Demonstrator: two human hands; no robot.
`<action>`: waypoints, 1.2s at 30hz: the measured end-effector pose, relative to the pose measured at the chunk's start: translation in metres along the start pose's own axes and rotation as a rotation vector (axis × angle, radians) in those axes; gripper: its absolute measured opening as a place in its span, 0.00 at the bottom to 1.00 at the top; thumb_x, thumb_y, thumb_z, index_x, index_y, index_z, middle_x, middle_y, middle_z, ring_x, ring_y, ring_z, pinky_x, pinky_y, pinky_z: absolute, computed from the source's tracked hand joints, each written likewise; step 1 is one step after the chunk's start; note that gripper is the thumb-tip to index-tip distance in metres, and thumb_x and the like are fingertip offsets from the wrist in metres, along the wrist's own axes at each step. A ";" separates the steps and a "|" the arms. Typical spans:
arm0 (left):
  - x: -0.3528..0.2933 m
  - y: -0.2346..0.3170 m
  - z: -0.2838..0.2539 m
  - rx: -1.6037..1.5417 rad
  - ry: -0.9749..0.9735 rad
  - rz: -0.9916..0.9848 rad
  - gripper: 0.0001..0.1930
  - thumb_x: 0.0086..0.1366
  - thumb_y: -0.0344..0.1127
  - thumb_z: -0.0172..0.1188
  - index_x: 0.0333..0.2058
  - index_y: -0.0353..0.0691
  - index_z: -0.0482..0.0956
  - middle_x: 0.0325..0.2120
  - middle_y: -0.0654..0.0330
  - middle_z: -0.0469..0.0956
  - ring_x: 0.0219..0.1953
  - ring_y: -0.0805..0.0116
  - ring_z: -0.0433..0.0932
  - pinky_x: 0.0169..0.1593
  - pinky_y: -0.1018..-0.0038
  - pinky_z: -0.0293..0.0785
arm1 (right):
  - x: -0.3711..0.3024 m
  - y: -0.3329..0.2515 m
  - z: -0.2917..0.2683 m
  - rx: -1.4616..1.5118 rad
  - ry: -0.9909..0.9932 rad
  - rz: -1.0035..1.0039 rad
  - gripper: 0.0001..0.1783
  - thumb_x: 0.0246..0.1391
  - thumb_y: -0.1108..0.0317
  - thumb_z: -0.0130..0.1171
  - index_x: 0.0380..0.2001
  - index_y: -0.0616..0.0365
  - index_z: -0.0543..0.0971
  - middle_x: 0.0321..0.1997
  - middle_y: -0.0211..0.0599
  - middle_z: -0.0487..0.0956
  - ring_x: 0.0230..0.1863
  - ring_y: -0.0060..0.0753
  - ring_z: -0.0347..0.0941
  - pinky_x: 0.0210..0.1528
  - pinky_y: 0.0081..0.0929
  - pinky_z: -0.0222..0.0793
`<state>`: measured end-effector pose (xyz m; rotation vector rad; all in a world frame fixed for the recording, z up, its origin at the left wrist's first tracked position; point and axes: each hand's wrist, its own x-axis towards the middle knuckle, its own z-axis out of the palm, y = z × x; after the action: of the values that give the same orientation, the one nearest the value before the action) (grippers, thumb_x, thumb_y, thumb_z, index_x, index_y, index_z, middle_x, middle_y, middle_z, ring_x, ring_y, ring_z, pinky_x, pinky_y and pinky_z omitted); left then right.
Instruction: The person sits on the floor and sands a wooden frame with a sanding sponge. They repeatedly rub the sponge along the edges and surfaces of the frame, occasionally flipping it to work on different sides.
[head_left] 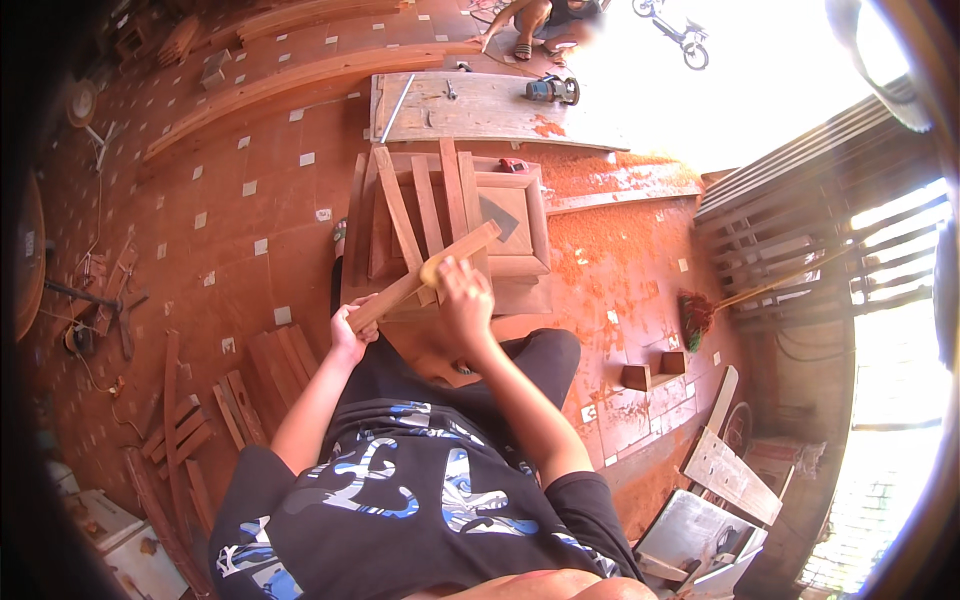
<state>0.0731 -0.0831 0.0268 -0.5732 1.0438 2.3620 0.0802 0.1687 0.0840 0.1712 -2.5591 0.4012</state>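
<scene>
My left hand (pixel 352 330) is closed around the near end of a wooden strip (pixel 400 288), which slants away up to the right over my lap. In my right hand (pixel 465 300) is a yellow pad (pixel 431 270), possibly sandpaper, pressed against the strip's upper half; its far side is hidden by my fingers. Just beyond, several loose wooden strips (pixel 424 190) lie side by side on a panelled wooden piece (pixel 543 225) with raised mouldings. A dark triangular piece (pixel 500 217) and a red tape measure (pixel 514 166) rest there too.
Past the panelled piece, a low board (pixel 470 110) carries a power tool (pixel 553 91). Another person (pixel 560 25) crouches behind it. Wood offcuts (pixel 280 365) lie at left. Sawdust (pixel 600 240), a broom (pixel 697 318) and a small wooden box (pixel 655 372) are at right.
</scene>
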 end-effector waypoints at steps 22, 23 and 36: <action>0.006 0.002 0.003 0.020 -0.034 -0.020 0.25 0.67 0.42 0.40 0.54 0.38 0.79 0.16 0.63 0.65 0.13 0.71 0.58 0.21 0.72 0.55 | 0.037 0.037 0.019 -0.151 -0.015 0.140 0.22 0.53 0.77 0.54 0.52 0.59 0.81 0.60 0.45 0.83 0.60 0.53 0.79 0.62 0.41 0.75; 0.006 0.001 0.002 0.027 -0.036 -0.017 0.25 0.67 0.42 0.41 0.55 0.38 0.79 0.17 0.63 0.66 0.13 0.71 0.58 0.21 0.72 0.55 | 0.031 0.027 0.028 -0.256 -0.006 0.132 0.23 0.53 0.76 0.55 0.54 0.60 0.80 0.62 0.44 0.82 0.60 0.51 0.79 0.57 0.39 0.78; -0.004 0.002 0.003 0.019 -0.002 -0.026 0.26 0.67 0.43 0.43 0.56 0.39 0.79 0.16 0.63 0.61 0.14 0.71 0.57 0.22 0.71 0.55 | 0.014 -0.016 0.008 -0.096 0.008 -0.087 0.25 0.51 0.73 0.58 0.55 0.56 0.78 0.52 0.48 0.84 0.47 0.44 0.83 0.47 0.39 0.82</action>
<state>0.0741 -0.0829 0.0321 -0.5744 1.0502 2.3272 0.0680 0.1508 0.0887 0.2440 -2.5461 0.2451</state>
